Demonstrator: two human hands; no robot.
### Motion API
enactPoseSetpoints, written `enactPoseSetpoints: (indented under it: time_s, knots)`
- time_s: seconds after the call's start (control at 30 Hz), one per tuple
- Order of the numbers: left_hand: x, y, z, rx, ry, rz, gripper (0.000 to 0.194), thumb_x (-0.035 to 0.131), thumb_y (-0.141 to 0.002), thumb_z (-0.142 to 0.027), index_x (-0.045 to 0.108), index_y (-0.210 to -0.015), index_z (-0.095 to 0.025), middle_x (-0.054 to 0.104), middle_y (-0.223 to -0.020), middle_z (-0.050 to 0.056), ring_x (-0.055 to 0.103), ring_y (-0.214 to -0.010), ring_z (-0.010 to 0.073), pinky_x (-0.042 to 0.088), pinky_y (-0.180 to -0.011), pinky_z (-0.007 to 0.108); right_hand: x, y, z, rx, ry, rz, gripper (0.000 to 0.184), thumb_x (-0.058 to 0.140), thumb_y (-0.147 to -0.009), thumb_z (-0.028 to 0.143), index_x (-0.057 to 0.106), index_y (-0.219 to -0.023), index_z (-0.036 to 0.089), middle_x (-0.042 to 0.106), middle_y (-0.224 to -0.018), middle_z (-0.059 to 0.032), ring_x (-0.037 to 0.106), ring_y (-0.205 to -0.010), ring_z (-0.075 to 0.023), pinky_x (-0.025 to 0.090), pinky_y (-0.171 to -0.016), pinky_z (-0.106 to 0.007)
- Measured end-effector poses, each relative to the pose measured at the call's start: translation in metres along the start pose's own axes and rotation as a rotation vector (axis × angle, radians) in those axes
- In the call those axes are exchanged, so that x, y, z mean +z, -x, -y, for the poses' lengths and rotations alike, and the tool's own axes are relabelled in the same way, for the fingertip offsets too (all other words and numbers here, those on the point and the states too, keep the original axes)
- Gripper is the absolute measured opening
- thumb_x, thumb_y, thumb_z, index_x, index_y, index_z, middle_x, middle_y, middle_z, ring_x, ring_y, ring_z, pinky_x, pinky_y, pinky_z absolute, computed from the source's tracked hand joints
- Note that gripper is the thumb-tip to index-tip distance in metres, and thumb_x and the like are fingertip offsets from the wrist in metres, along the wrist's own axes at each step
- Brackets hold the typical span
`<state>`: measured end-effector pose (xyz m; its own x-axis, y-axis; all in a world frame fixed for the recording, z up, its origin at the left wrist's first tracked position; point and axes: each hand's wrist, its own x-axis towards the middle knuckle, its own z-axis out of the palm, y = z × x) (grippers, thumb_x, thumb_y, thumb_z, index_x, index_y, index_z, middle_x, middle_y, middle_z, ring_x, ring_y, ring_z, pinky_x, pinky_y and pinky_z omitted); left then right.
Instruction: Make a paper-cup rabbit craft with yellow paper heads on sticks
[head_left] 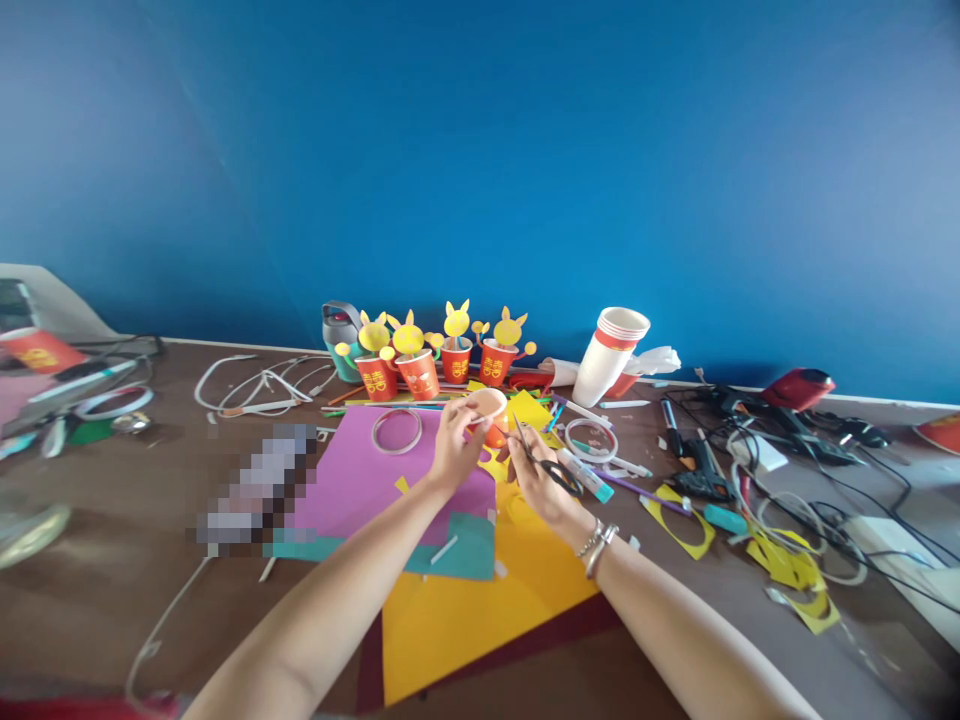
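Note:
My left hand (454, 445) is closed around a small red paper cup (491, 412), held tilted over the craft paper with its white inside showing. My right hand (541, 478) grips black-handled scissors (551, 465), whose blades point up toward the cup's side. Both hands hover above a pink sheet (360, 475) and a yellow sheet (480, 600) lying on the brown table. A row of finished red cups with yellow animal-shaped toppers (439, 360) stands behind them near the blue wall.
A stack of white paper cups (609, 355) stands at the back right. Tape rings (397, 430), pens and paper scraps lie around. A glue gun (701, 470), cables and a power strip (885, 545) crowd the right side. White cords (255, 390) lie at the left.

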<state>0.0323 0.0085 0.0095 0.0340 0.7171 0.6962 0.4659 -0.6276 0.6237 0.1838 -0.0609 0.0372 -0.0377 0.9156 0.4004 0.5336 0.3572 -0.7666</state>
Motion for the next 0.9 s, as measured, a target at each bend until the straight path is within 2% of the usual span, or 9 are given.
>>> enactPoseSetpoints:
  time_s: [0.07,0.13,0.3,0.43,0.53,0.6,0.7,0.77,0.9]
  knots:
    - [-0.003,-0.004,0.002,-0.061,0.046,-0.051,0.015,0.054,-0.089,-0.03,0.06,-0.08,-0.019,0.057,-0.099,0.007,0.058,-0.097,0.0191,0.052,-0.081,0.032,-0.002,0.001,0.003,0.108,-0.161,0.015,0.037,0.035,-0.097,0.046,0.053,-0.075,0.022,0.052,-0.056,0.0022,0.053,-0.051,-0.0136,0.044,-0.053,-0.027]
    - [-0.006,-0.007,0.003,-0.071,0.093,-0.045,0.016,0.054,-0.089,-0.03,0.06,-0.081,-0.018,0.056,-0.1,0.007,0.059,-0.097,0.0187,0.052,-0.08,0.031,-0.002,0.001,0.004,0.178,-0.301,0.0,0.039,0.038,-0.095,0.05,0.052,-0.074,0.021,0.05,-0.055,0.0034,0.051,-0.049,-0.0124,0.042,-0.051,-0.025]
    - [-0.007,-0.008,0.0,0.006,0.183,0.055,0.017,0.056,-0.089,-0.031,0.062,-0.078,-0.018,0.057,-0.103,0.008,0.058,-0.104,0.021,0.049,-0.09,0.038,-0.002,-0.004,-0.001,0.272,-0.425,-0.164,0.033,0.044,-0.091,0.053,0.05,-0.08,0.022,0.053,-0.06,0.0049,0.049,-0.049,-0.0103,0.04,-0.049,-0.023]
    - [-0.007,-0.004,-0.007,0.08,0.204,0.175,0.012,0.058,-0.087,-0.028,0.063,-0.08,-0.019,0.056,-0.11,0.009,0.055,-0.111,0.023,0.047,-0.095,0.041,-0.005,-0.009,-0.001,0.334,-0.472,-0.193,0.031,0.05,-0.087,0.054,0.047,-0.085,0.024,0.055,-0.062,0.0057,0.048,-0.048,-0.0108,0.04,-0.049,-0.024]
    - [-0.008,-0.001,-0.013,0.2,0.193,0.299,0.005,0.059,-0.085,-0.023,0.063,-0.084,-0.02,0.053,-0.121,0.01,0.05,-0.119,0.0248,0.043,-0.101,0.043,-0.008,-0.012,-0.002,0.38,-0.476,-0.214,0.032,0.059,-0.08,0.052,0.048,-0.092,0.024,0.056,-0.063,0.0057,0.049,-0.049,-0.0122,0.04,-0.048,-0.025]
    - [-0.008,0.001,-0.015,0.236,0.194,0.318,0.013,0.061,-0.083,-0.022,0.062,-0.096,-0.02,0.049,-0.129,0.011,0.045,-0.126,0.0266,0.039,-0.105,0.045,-0.008,-0.013,-0.003,0.399,-0.477,-0.221,0.036,0.064,-0.075,0.048,0.047,-0.096,0.024,0.056,-0.063,0.0061,0.05,-0.05,-0.0123,0.04,-0.047,-0.024]
    - [-0.006,0.002,-0.014,0.107,0.264,0.263,0.061,0.071,-0.076,-0.03,0.043,-0.13,-0.021,0.042,-0.138,0.016,0.042,-0.13,0.0294,0.039,-0.106,0.047,-0.007,-0.014,-0.005,0.446,-0.485,-0.217,0.035,0.063,-0.074,0.045,0.047,-0.098,0.024,0.053,-0.059,0.0085,0.048,-0.046,-0.011,0.037,-0.044,-0.022]
    - [-0.003,0.002,-0.012,-0.027,0.351,0.289,0.081,0.076,-0.071,-0.035,0.032,-0.138,-0.021,0.045,-0.137,0.016,0.048,-0.126,0.0298,0.042,-0.103,0.046,-0.006,-0.014,-0.003,0.477,-0.476,-0.211,0.033,0.06,-0.075,0.044,0.047,-0.096,0.023,0.051,-0.056,0.0093,0.047,-0.044,-0.0105,0.036,-0.043,-0.021]
    - [-0.001,0.001,-0.008,-0.265,0.445,0.399,0.071,0.078,-0.067,-0.04,0.043,-0.125,-0.019,0.061,-0.116,0.011,0.06,-0.108,0.0267,0.049,-0.093,0.04,-0.007,-0.013,0.002,0.44,-0.44,-0.151,0.026,0.055,-0.08,0.046,0.047,-0.09,0.023,0.052,-0.059,0.0066,0.047,-0.045,-0.0107,0.036,-0.044,-0.022]
